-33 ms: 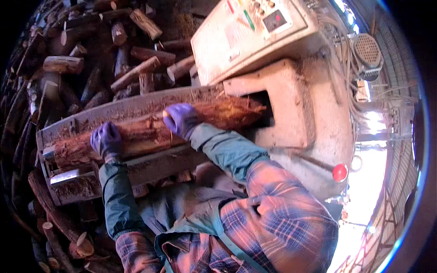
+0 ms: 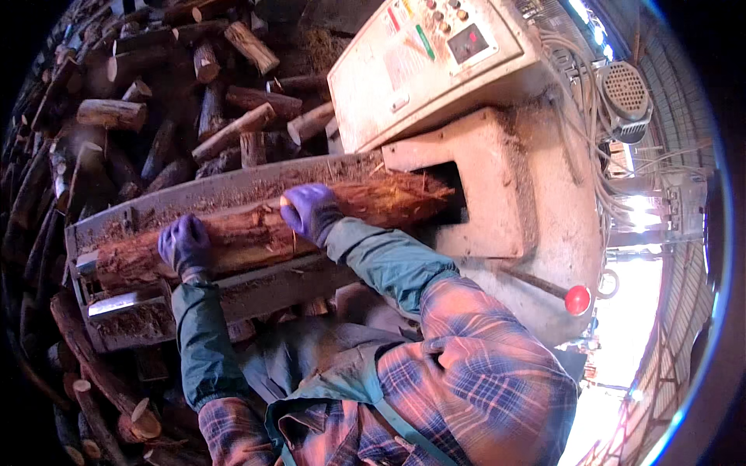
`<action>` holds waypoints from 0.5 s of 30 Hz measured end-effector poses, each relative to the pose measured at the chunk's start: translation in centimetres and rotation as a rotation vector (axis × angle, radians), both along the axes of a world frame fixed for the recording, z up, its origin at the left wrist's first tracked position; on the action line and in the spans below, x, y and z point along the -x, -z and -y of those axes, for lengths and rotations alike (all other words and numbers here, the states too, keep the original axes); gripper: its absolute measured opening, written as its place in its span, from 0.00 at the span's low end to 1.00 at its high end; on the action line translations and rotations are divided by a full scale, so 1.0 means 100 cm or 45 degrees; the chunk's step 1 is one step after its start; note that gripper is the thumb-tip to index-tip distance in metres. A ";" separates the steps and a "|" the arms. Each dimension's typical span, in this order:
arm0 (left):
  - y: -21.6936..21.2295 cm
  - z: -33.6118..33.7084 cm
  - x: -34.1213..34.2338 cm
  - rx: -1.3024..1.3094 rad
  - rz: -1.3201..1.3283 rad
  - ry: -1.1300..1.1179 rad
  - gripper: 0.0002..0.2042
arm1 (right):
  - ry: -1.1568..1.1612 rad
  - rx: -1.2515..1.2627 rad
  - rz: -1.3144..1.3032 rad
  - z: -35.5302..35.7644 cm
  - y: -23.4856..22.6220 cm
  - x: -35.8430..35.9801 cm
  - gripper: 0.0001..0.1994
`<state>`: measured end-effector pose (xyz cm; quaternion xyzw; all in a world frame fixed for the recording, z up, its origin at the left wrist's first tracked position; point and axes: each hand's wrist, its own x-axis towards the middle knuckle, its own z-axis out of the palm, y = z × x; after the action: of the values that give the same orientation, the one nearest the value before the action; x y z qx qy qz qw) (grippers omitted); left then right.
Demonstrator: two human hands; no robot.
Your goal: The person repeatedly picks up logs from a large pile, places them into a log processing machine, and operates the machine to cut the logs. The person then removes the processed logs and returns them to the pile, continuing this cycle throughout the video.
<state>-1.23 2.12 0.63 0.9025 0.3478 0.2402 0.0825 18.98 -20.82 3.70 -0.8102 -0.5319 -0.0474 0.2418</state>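
Your left hand (image 2: 185, 245) and right hand (image 2: 311, 211) both press, grasping, on the reddish log (image 2: 256, 229) lying in the feed trough (image 2: 116, 221), its tip pointing toward two o'clock into the machine opening (image 2: 447, 194); it looks heavy, stiff and rough-barked, so grip mid-length.

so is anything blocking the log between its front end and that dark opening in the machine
Nothing visible does. The log lies in the trough under both gloved hands, and its frayed front end already reaches the dark opening.

Reddish, shaggy-barked log (image 2: 256, 229) lies lengthwise in the metal trough (image 2: 194, 194), running from 8 o'clock up toward 2 o'clock, frayed far end at the machine opening (image 2: 451, 190), near end cut flat.
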 end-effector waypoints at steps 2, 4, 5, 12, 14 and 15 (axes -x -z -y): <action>0.000 -0.004 0.006 -0.024 0.004 -0.016 0.09 | -0.009 0.061 -0.072 -0.009 -0.013 0.003 0.09; -0.002 -0.006 0.008 0.006 0.065 -0.009 0.10 | -0.004 0.084 -0.078 -0.014 -0.017 0.004 0.09; -0.001 -0.004 0.006 0.011 0.093 -0.014 0.10 | 0.001 0.068 -0.071 -0.012 -0.015 0.004 0.10; -0.004 -0.007 -0.005 0.001 0.090 -0.114 0.09 | -0.024 0.083 -0.299 -0.020 -0.015 -0.017 0.16; 0.003 -0.006 -0.006 0.022 0.082 -0.085 0.09 | 0.007 0.149 -0.516 -0.017 -0.006 -0.027 0.18; 0.010 -0.008 -0.004 0.030 0.081 -0.055 0.09 | -0.064 0.119 -0.559 -0.019 -0.002 -0.044 0.22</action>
<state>-0.84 2.88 -0.36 0.8857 0.3671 0.2665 0.0989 23.40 -18.87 3.92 -0.7979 -0.4882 0.1607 0.3150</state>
